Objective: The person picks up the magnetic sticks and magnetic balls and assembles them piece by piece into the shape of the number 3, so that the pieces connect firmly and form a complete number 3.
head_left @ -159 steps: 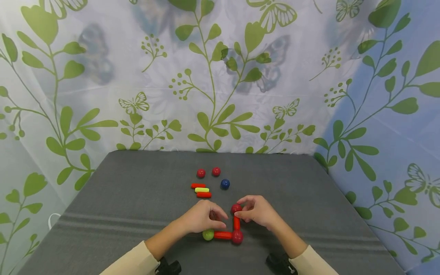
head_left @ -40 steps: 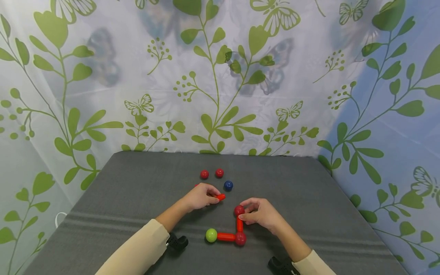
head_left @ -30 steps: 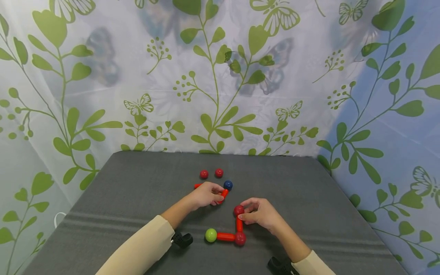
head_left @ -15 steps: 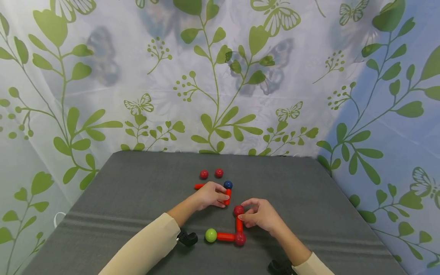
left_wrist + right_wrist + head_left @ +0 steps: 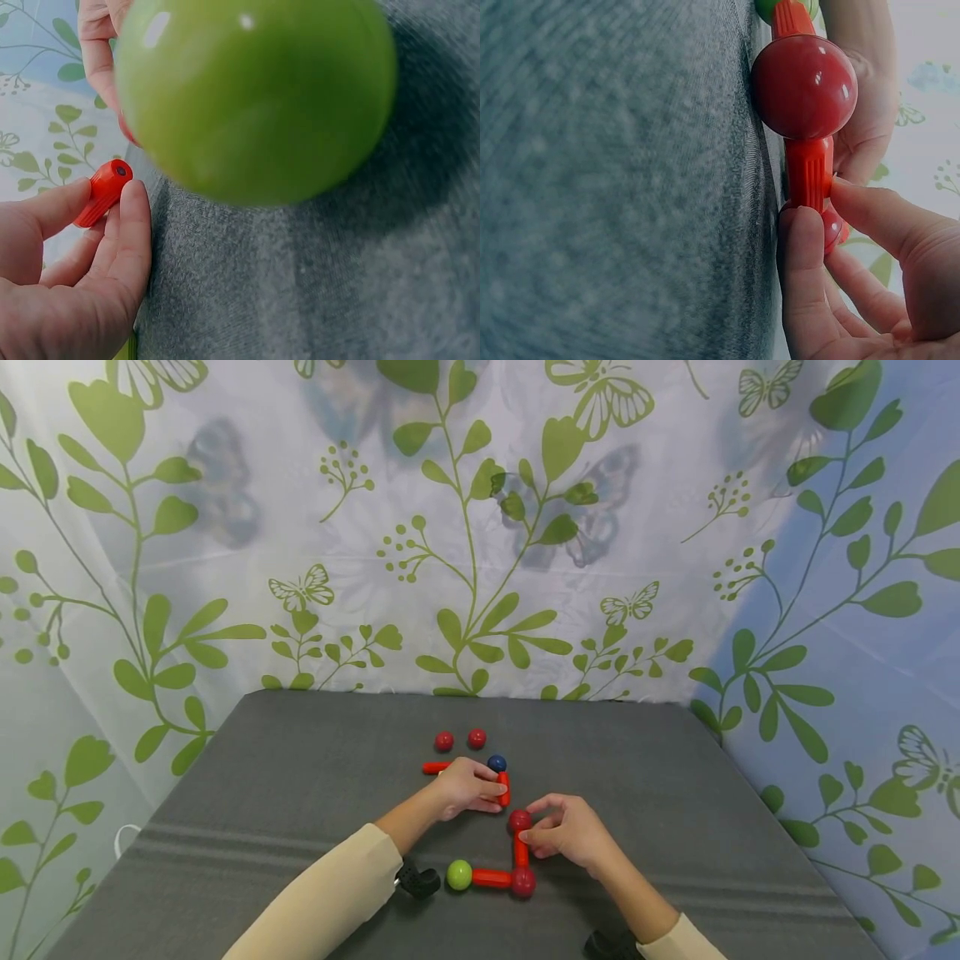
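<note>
My left hand (image 5: 468,787) pinches a red ridged rod (image 5: 505,789) between thumb and fingers. The rod's far end meets a blue ball (image 5: 497,763), and its near end, with a dark round inset, shows in the left wrist view (image 5: 121,171). My right hand (image 5: 566,833) pinches an L-shaped assembly at its upright red rod (image 5: 810,169), fingertips by the far red ball (image 5: 519,821). A dark red corner ball (image 5: 523,882) joins that rod to a sideways red rod (image 5: 491,878), which ends at a green ball (image 5: 459,874).
Two loose red balls (image 5: 461,740) lie farther back on the grey cloth-covered table (image 5: 337,752). A loose red rod (image 5: 436,767) lies left of them, partly behind my left hand. A leaf-patterned curtain (image 5: 480,568) hangs behind the table.
My left hand has lifted the rod from the loose row, brought it to the blue ball and swung it from slanted to pointing toward me. My right hand stays at the assembly.
</note>
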Motion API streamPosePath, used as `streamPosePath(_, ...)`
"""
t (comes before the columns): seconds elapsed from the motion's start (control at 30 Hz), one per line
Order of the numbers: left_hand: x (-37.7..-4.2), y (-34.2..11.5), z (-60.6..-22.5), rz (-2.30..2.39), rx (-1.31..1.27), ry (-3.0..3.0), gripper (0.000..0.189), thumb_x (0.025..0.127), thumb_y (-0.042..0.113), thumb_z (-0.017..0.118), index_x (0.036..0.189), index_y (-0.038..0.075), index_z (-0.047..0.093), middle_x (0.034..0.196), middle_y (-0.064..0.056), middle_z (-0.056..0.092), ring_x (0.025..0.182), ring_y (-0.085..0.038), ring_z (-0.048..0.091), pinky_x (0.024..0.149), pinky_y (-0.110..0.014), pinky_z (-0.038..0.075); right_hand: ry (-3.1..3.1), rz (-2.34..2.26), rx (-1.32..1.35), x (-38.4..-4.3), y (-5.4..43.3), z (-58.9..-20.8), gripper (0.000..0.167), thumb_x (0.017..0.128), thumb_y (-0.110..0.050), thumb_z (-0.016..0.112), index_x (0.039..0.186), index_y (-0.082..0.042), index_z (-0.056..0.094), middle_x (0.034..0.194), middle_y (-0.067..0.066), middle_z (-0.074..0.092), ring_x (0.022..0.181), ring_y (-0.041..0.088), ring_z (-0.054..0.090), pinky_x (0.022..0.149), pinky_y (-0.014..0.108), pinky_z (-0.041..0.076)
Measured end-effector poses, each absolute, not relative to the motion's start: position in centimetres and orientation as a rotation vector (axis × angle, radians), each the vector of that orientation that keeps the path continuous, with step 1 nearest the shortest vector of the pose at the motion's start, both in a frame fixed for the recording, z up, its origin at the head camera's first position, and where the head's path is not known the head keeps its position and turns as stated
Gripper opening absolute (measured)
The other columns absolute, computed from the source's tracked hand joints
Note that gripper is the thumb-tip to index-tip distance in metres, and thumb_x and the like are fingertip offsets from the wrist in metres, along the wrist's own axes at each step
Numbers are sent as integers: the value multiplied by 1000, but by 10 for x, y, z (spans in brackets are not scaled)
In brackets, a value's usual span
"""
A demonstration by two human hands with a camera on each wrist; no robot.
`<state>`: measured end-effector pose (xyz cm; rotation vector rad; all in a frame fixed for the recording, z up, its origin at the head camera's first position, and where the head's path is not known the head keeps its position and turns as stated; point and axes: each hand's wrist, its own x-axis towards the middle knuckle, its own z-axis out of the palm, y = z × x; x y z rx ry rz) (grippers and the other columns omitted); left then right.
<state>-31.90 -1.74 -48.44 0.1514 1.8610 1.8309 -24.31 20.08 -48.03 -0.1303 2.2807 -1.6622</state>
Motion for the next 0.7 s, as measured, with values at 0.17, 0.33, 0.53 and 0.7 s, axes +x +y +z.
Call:
streamPosePath(0.17, -319, -16, -484, 1851, 162, 1844, 41, 91, -2, 73, 129, -8, 59, 97, -14, 71, 79, -20, 73, 80, -41, 63, 2274, -1666, -145, -243, 201, -481, 49, 82, -11, 86, 122, 6, 63, 87, 14, 77, 73, 23, 75, 69, 40, 63)
streamPosePath(0.33, -319, -16, -485, 1864, 206, 1812, 48, 91, -4, 72, 137, -5, 57, 89, -10, 71, 77, -20, 72, 81, -42, 63, 2271, -1666, -146, -243, 201, -481, 49, 82, -10, 85, 122, 6, 62, 87, 14, 77, 73, 23, 75, 69, 40, 63)
streamPosePath(0.53, -321, -14, -487, 1849, 239, 1812, 49, 91, -3, 73, 138, -5, 57, 90, -11, 72, 76, -20, 72, 81, -43, 63, 2277, -1659, -143, -243, 201, -480, 49, 82, -11, 86, 122, 6, 62, 87, 14, 77, 73, 24, 75, 69, 40, 63)
streamPosePath(0.7, -322, -11, -488, 1840, 243, 1820, 47, 91, -2, 73, 135, -5, 58, 91, -11, 72, 76, -20, 72, 80, -42, 63, 2280, -1653, -145, -244, 201, -481, 50, 82, -11, 86, 122, 6, 62, 87, 14, 77, 73, 23, 75, 69, 40, 63)
